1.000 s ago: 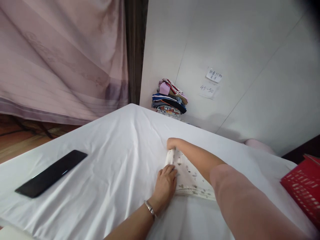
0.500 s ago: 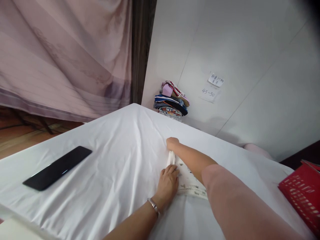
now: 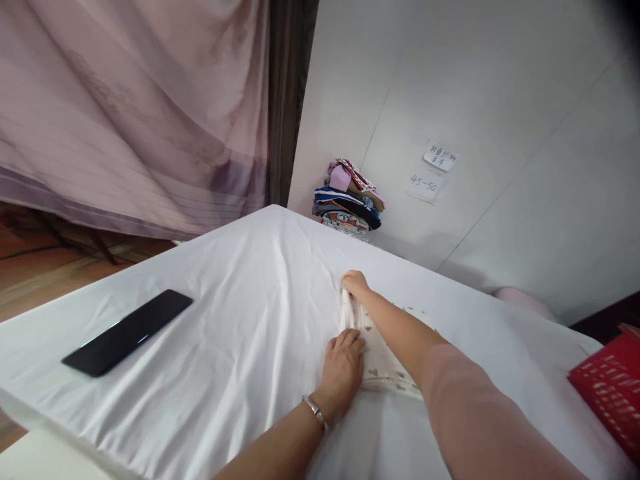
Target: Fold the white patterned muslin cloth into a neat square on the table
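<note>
A thin white piece of clothing with a small dark print [image 3: 385, 357] lies on the white-covered table; I cannot tell its exact kind. My right hand [image 3: 355, 283] is closed on its far left corner and holds the fabric a little raised in creases. Nearer to me, my left hand [image 3: 343, 365], with a silver bracelet at the wrist, lies flat on the near left edge, fingers stretched forward over the fabric. My right forearm crosses above the garment and hides its right part.
A black phone-like slab [image 3: 129, 332] lies on the white sheet [image 3: 240, 320] at left. Folded clothes [image 3: 347, 200] are stacked at the far table edge by the wall, which carries paper notes [image 3: 425, 187]. A red printed bag or box [image 3: 607, 387] stands at right. A pink curtain [image 3: 135, 107] hangs behind.
The whole view has shifted slightly, moving things a little to the right. Between my hands, the fabric looks somewhat more pulled up under my right hand. Both hands keep their places on the garment.
</note>
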